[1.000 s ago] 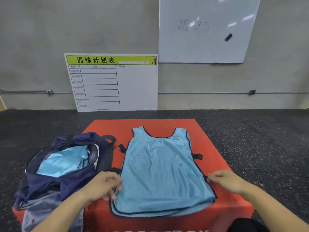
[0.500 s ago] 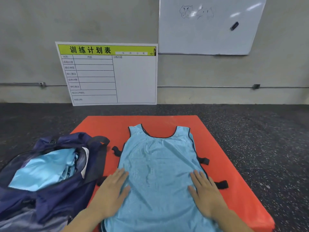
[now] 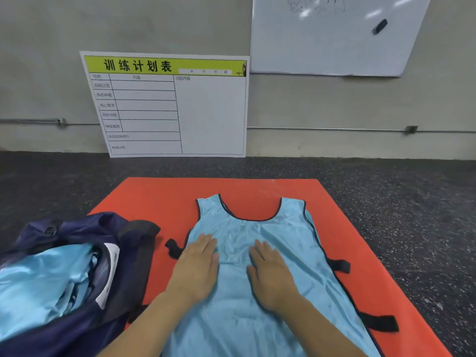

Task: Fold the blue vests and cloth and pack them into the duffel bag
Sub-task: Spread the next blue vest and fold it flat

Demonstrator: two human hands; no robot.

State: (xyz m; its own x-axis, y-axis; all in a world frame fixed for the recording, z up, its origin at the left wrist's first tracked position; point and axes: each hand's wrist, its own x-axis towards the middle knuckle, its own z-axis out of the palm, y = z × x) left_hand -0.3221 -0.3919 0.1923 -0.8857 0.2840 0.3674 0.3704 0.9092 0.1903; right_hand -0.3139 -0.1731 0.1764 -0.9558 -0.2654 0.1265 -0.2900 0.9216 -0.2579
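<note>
A light blue vest (image 3: 288, 243) with dark trim and black side straps lies flat on the red mat (image 3: 159, 199), neck opening away from me. My left hand (image 3: 197, 266) presses flat on the vest's left chest with straight fingers. My right hand (image 3: 270, 273) lies flat on the middle of the vest, fingers straight. To the left sits the open navy duffel bag (image 3: 123, 243), with light blue fabric (image 3: 43, 282) inside it.
A white planning board (image 3: 167, 104) with a green header leans on the wall behind the mat. A whiteboard (image 3: 332, 34) hangs at upper right. Dark speckled floor (image 3: 399, 202) surrounds the mat.
Both hands have slid from the vest's lower edges up onto its chest, and they are closer together. The view has moved nearer to the vest.
</note>
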